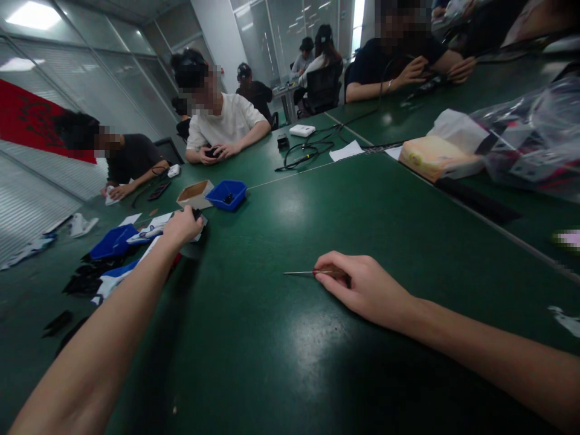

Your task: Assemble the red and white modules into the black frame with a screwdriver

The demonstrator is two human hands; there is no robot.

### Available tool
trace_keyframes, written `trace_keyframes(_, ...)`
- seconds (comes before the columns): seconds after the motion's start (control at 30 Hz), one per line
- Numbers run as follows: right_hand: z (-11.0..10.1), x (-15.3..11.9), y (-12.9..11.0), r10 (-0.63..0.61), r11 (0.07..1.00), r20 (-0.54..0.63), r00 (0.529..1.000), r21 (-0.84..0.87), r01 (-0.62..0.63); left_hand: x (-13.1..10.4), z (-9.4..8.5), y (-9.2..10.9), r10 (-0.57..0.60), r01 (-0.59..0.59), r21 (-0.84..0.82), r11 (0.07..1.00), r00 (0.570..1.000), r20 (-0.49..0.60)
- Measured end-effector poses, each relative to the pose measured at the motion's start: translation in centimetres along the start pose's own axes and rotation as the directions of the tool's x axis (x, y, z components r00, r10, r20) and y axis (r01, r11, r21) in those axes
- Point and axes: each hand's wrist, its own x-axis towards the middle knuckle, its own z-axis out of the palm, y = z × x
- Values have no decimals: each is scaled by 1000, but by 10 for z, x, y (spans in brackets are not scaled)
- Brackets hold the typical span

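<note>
My right hand (362, 281) rests low over the green table, its fingers closed round the brownish handle of a slim screwdriver (299, 272). The thin metal shaft points left, and a red band shows where it meets the handle. Farther off on the left, my left hand (180, 228) reaches over a cluttered patch with curled fingers. A small dark piece (197, 214) shows at its fingertips; its kind is hard to make out. Just beyond that hand are a blue tray (226, 196) with a small dark part in it and a cardboard box (194, 194).
Another blue tray (113, 241), black bags (93, 278) and white-and-blue packets lie on the left. Black cables (306, 151) and a white device (302, 130) lie at the far side. A tissue pack (437, 158) and clear plastic bags (539, 139) are at right. Several people sit across the table.
</note>
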Motion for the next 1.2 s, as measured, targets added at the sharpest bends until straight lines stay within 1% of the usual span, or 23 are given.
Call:
trace_keyframes(0.1,-1,-1,-1,25,1000,-8,1000,16,-25,-9,-21,-1,-8,6,-28,1000,997,-82)
trace_keyframes(0.17,-1,0,1,65,996,-42,997,58,-62,-22,-37,3,-1,-12,-73,997,985,-172)
trace_keyframes(0.2,-1,1,2,94,992,-67,993,95,-87,-31,-43,8,5,-36,-139,990,977,-215)
trace_keyframes(0.23,-1,3,4,126,983,-93,988,142,-112,-43,-46,16,15,-104,-308,946,960,-279)
trace_keyframes(0.27,0,4,6,159,971,-118,980,198,-134,-57,-45,25,9,-158,-557,815,965,-261)
trace_keyframes(0.3,0,5,8,190,954,-138,972,258,-151,-73,-41,37,28,-167,-786,595,982,-187)
trace_keyframes(0.37,2,8,12,221,926,-168,961,345,-153,-111,-23,66,130,-115,-899,423,989,-66)
trace_keyframes(0.4,2,8,12,221,924,-188,957,353,-144,-130,-11,81,215,17,-977,212,975,63)
trace_keyframes(0.43,2,8,12,213,931,-203,956,340,-136,-148,1,96,302,166,-986,32,938,167)
trace_keyframes(0.47,2,8,10,198,942,-205,959,311,-128,-165,13,110,376,265,-961,-78,901,218)
trace_keyframes(0.57,-1,7,3,124,972,-105,987,213,-100,-199,35,141,448,287,-944,-162,874,188)
trace_keyframes(0.63,-2,6,0,69,981,-14,997,183,-66,-210,39,152,498,229,-965,-129,856,137)
trace_keyframes(0.7,-2,6,-1,38,984,32,999,172,-43,-215,38,157,538,94,-995,-45,841,55)
trace_keyframes(0.8,-1,6,2,25,987,50,998,156,-33,-213,36,155,573,-111,-992,54,817,-60)
trace_keyframes(0.87,-1,5,2,17,991,55,998,131,-24,-202,30,146,569,-240,-963,123,812,-130)
trace_keyframes(0.9,-1,5,2,15,993,63,998,118,-22,-193,25,139,559,-326,-927,187,811,-172)
trace_keyframes(0.93,-2,4,1,16,994,72,997,110,-24,-181,18,128,538,-418,-863,284,815,-217)
trace_keyframes(1.0,-3,4,-1,26,994,95,995,107,-36,-151,0,101,489,-561,-602,568,819,-302)
trace_keyframes(1.03,-3,4,-1,30,993,104,994,107,-41,-135,-10,84,449,-543,-412,731,839,-308)
trace_keyframes(1.07,-4,4,-2,33,993,111,993,106,-45,-119,-21,67,344,-422,-244,873,888,-305)
trace_keyframes(1.1,-4,3,-3,35,993,115,993,105,-47,-104,-30,50,218,-260,-119,958,934,-284)
trace_keyframes(1.13,-4,3,-3,37,994,119,992,102,-49,-91,-38,35,136,-166,-91,982,953,-272)
trace_keyframes(1.2,-4,3,-3,43,994,125,991,99,-55,-71,-46,12,35,-51,-72,996,976,-216)
